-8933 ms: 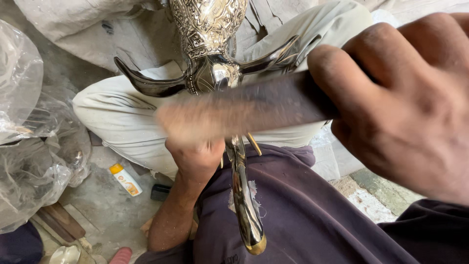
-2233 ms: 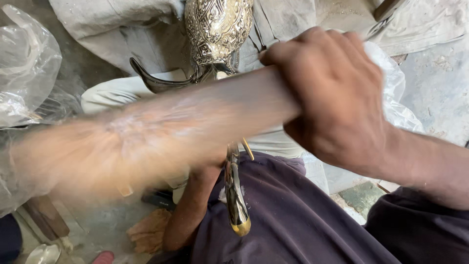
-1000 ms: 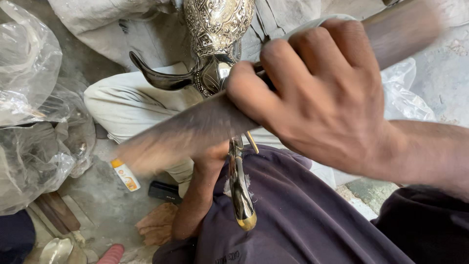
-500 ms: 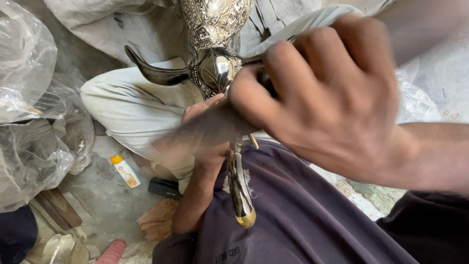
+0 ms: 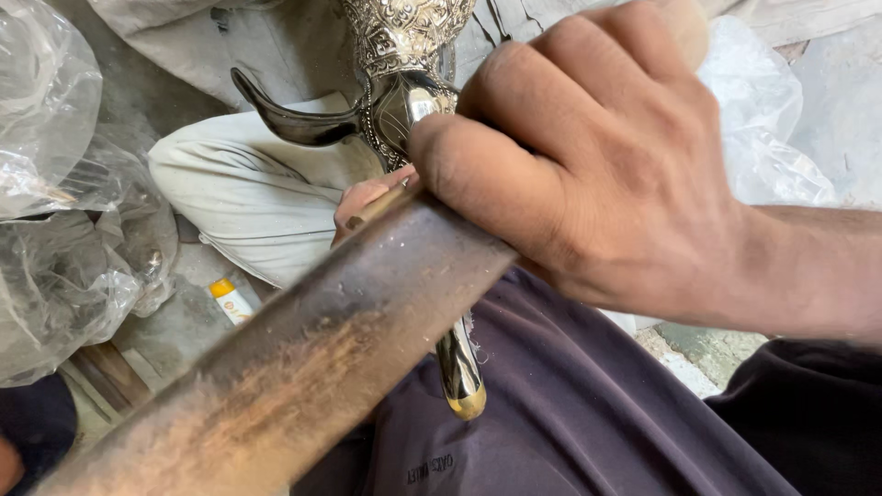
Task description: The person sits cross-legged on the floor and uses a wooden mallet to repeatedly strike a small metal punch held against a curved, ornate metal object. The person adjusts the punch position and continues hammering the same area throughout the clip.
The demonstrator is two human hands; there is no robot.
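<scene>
Thick worn wooden bar (image 5: 303, 367) runs diagonally across the lap, the right hand (image 5: 597, 174) with its grip wrapped tight around the upper end. Left hand (image 5: 372, 197) sits mostly hidden behind it, apparently pinching a thin metal punch (image 5: 381, 204) against the embossed silver-coloured metal vessel (image 5: 404, 64). Crumpled clear plastic bags (image 5: 64, 211) lie left on the floor.

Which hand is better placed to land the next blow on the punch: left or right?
Right, probably. The right hand already grips the wooden mallet above the thin punch. The left hand is pinching that punch against the ornate silver vessel, so it is occupied.
</scene>
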